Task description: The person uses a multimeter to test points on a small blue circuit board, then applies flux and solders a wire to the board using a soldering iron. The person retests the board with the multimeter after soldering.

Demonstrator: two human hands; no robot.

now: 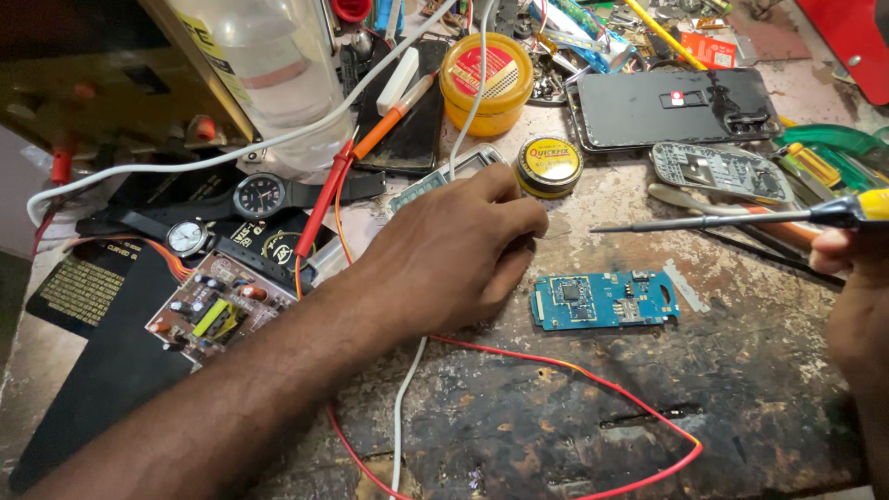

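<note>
Board: the blue circuit board (605, 299) lies flat on the worn bench (741, 370), between your two hands and apart from both.
Left hand: your left hand (454, 245) rests knuckles-up just left of the board, fingers curled toward the bench. Whether they pinch a small part underneath, you cannot tell from this view.
Right hand: your right hand (847, 255) grips the yellow-handled screwdriver (741, 219), whose shaft runs level above the board with its tip pointing left.
Doing it well: steady the board with the left fingers before the tip comes down, and bring the tip in steeply so it does not skate over the small components.
Wires: a red wire (574, 370) loops across the bench below the board, and a white cable (403, 417) passes under your left wrist. Either could snag a moving arm.
Tins: a small round tin (549, 165) sits just beyond your left knuckles, with a yellow tub (486, 81) behind it.
Clutter: a dark phone back (671, 106) and a grey phone frame (718, 169) lie beyond the screwdriver. Two watches (231, 213) and a brown power board (218, 310) lie to the left.
</note>
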